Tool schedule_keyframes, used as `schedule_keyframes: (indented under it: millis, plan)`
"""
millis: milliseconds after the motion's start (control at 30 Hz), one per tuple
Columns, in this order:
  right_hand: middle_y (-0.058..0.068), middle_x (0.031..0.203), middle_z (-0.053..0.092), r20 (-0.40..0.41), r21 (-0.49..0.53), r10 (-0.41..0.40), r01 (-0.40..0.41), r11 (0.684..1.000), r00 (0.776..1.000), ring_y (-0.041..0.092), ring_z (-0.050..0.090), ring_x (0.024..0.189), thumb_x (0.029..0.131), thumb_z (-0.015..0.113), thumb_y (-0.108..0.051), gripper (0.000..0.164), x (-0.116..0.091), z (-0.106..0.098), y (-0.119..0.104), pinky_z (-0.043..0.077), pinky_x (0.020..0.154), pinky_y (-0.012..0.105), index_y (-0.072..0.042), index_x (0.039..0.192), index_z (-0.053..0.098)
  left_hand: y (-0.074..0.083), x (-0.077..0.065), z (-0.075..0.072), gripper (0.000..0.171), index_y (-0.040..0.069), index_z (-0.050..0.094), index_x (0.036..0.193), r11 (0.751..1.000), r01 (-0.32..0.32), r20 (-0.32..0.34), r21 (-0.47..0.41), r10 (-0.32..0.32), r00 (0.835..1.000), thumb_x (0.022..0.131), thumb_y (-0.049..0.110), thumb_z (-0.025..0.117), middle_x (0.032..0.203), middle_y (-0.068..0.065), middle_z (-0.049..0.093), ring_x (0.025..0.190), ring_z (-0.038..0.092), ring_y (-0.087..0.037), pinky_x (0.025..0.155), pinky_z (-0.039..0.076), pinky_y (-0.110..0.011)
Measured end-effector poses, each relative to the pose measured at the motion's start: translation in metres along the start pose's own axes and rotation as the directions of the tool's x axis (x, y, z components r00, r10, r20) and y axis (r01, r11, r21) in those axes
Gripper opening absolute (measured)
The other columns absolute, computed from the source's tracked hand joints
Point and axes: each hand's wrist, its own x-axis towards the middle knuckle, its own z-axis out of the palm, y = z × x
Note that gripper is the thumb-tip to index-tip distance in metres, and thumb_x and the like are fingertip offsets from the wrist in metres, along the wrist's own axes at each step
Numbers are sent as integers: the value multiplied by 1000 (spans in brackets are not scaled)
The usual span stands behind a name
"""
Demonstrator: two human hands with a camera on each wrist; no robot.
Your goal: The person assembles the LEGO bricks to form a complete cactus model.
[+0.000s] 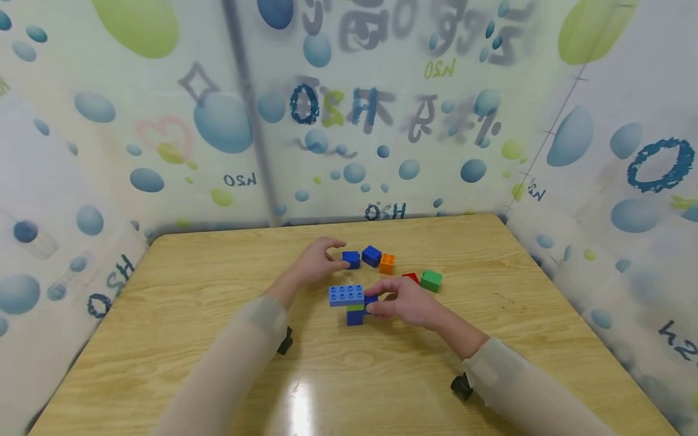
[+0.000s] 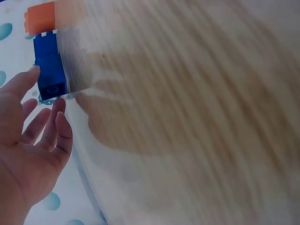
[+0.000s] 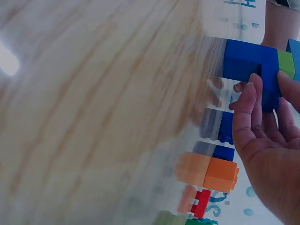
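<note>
A small stack of toy building bricks stands upright on the table, with a light blue brick on top, a lime green one beneath and a dark blue brick at the bottom. My right hand pinches a blue brick that juts from the stack's right side, thumb on one face and fingertips on the opposite one. Farther back, my left hand reaches to a loose blue brick. Its thumb and fingers are spread about that brick, and whether they touch it I cannot tell.
Beside the loose brick lie another blue brick and an orange brick. A red brick, partly hidden by the right hand, and a green brick lie farther right. A patterned curtain borders the wooden table at the back.
</note>
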Motion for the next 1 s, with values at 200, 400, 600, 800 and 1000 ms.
schedule_keyframes:
  millis: [200, 400, 600, 800, 1000]
  plan:
    - [9, 131, 75, 2, 1, 2, -2, 1000, 1000, 22, 78, 100, 103, 80, -24, 36, 0, 0, 1, 68, 92, 36, -11, 136, 75, 1, 7, 11, 54, 14, 63, 155, 998, -23, 34, 56, 21, 999, 105, 30, 77, 159, -12, 61, 127, 68, -33, 113, 58, -50]
    - [6, 129, 75, -7, -8, 7, -7, 1000, 1000, 22, 78, 99, 103, 80, -25, 34, 0, 1, 1, 68, 92, 36, -13, 135, 76, 4, 4, 12, 41, 12, 72, 144, 999, -19, 19, 49, 18, 1000, 106, 27, 77, 141, -9, 73, 118, 70, -28, 107, 60, -46]
    - [9, 131, 74, -4, -14, -6, 6, 1000, 1000, 22, 78, 97, 103, 80, -26, 36, -1, 0, 1, 68, 92, 35, -12, 136, 76, 0, -11, 7, 40, 11, 71, 140, 999, -11, -20, -46, 10, 1000, 105, 27, 78, 138, -11, 73, 120, 69, -29, 105, 62, -45]
    - [10, 131, 74, 2, -13, -2, 2, 1000, 1000, 21, 77, 97, 103, 80, -25, 37, 0, 1, 1, 68, 92, 34, -11, 136, 75, 3, -39, -8, 42, 11, 64, 144, 987, -25, -58, -160, 16, 998, 105, 24, 77, 140, -12, 70, 126, 69, -32, 105, 63, -46]
    - [6, 129, 75, -15, -11, 20, -20, 1000, 1000, 24, 77, 98, 102, 81, -25, 34, 0, 1, 0, 68, 91, 34, -15, 135, 77, 12, -70, -23, 51, 14, 59, 153, 965, -135, -74, -227, 121, 990, 105, 15, 75, 139, -17, 65, 123, 71, -34, 104, 65, -48]
